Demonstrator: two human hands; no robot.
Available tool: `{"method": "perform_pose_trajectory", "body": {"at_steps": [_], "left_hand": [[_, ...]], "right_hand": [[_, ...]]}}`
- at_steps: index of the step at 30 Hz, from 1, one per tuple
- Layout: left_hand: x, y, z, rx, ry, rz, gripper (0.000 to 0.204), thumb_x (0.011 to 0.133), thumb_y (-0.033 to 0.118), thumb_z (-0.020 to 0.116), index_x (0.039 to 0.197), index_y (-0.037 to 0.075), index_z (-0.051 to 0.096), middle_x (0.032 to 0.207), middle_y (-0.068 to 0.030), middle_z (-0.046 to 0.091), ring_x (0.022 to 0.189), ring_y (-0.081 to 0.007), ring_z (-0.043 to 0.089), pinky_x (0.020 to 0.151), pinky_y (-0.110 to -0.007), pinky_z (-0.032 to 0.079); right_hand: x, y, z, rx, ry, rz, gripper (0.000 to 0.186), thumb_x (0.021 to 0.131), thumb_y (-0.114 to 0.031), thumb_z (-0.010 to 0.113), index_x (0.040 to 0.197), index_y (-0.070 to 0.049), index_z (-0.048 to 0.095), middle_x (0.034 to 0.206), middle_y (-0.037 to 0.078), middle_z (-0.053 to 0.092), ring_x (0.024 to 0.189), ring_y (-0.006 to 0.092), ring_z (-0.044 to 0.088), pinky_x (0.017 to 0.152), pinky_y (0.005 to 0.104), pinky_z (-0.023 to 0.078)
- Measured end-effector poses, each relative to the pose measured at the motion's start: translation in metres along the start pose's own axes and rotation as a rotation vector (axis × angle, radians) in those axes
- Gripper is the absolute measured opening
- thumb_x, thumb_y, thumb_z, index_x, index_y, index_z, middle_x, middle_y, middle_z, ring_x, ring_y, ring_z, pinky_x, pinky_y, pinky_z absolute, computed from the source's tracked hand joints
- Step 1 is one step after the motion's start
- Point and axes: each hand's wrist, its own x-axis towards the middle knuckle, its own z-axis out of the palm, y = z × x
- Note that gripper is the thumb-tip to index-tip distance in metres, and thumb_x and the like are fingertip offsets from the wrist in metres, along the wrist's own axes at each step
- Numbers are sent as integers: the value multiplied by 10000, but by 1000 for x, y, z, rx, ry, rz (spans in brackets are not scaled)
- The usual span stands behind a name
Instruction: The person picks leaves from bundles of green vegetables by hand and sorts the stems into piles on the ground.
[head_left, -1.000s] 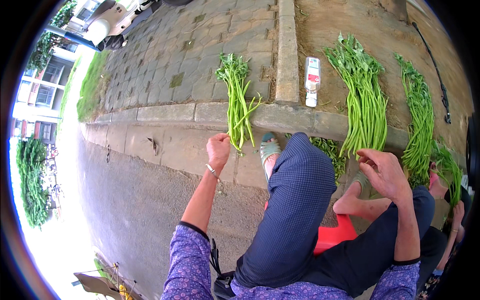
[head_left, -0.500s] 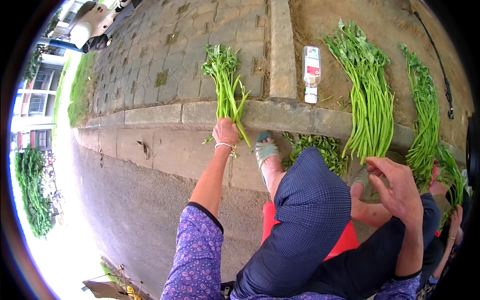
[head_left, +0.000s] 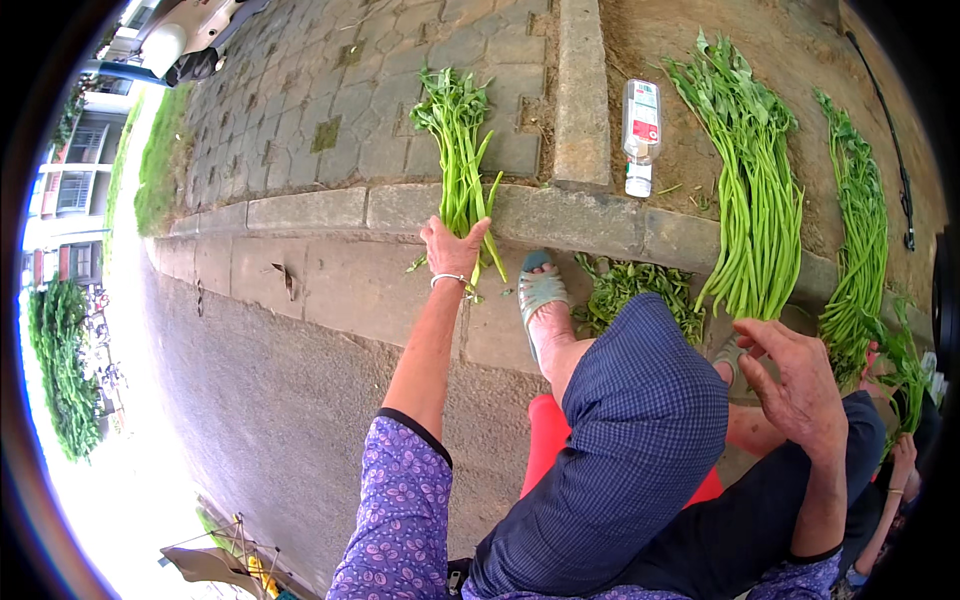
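Observation:
My left hand (head_left: 455, 250) is at the lower stems of a small bunch of leafy greens (head_left: 462, 160), thumb on one side and fingers on the other. The bunch lies across the kerb (head_left: 320, 210), its leaves on the paving. My right hand (head_left: 800, 385) hovers over my lap with loosely bent fingers, thumb apart, and nothing visible in it. Beyond it a large bunch of long-stemmed greens (head_left: 752, 200) rests with its stem ends over the kerb. Loose picked leaves (head_left: 640, 295) lie in a heap beside my sandalled foot (head_left: 545, 300).
A clear plastic bottle (head_left: 641, 135) lies on the bare soil near a stone divider (head_left: 582, 100). Another long bunch of greens (head_left: 858, 230) and a thin black stick (head_left: 885, 130) are at the right. Another person's hand (head_left: 903, 460) holds greens at the right edge.
The view has shifted slightly. My left hand's thumb now stands out more from the fingers around the small bunch's stems. My right hand keeps nearly the same pose.

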Motion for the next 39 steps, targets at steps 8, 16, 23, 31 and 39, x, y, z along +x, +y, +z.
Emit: {"method": "perform_pose_trajectory", "body": {"at_steps": [8, 16, 23, 31, 39], "left_hand": [[1, 5, 21, 142, 33, 54, 783, 598, 478, 806, 1103, -33, 494, 1082, -257, 553, 1084, -401, 511, 927, -457, 427], [8, 39, 28, 60, 118, -181, 504, 623, 299, 678, 962, -64, 593, 977, -262, 637, 959, -387, 617, 856, -440, 482], [50, 9, -48, -449, -189, -197, 281, 632, 140, 707, 834, -49, 659, 745, -154, 663, 676, -268, 666, 614, -362, 533], [37, 59, -201, -1453, -474, -119, 125, 773, 16, 660, 889, -6, 619, 807, -115, 661, 919, -294, 650, 880, -392, 523], [-41, 161, -283, -1745, -611, 109, 144, 845, 82, 656, 941, -1, 588, 817, -83, 623, 849, -246, 617, 796, -347, 525]], "right_hand": [[2, -6, 0, -8, -4, -18, 331, 793, -71, 631, 1111, 1, 578, 919, 175, 634, 797, 321, 639, 700, 397, 486], [1, -9, -1, -13, -23, -15, 340, 795, -80, 631, 1119, 6, 573, 921, 183, 629, 801, 335, 636, 707, 404, 486], [2, -11, -3, -1, -22, -28, 326, 805, -88, 622, 1112, 7, 571, 924, 176, 632, 817, 333, 635, 717, 407, 484], [-5, 0, -4, 44, 38, -80, 288, 819, -103, 599, 1080, 17, 582, 907, 168, 642, 803, 334, 634, 714, 396, 484], [-12, 9, -20, 206, 174, -127, 257, 852, -122, 571, 1050, 40, 594, 811, 161, 647, 713, 285, 629, 650, 365, 483]]}}
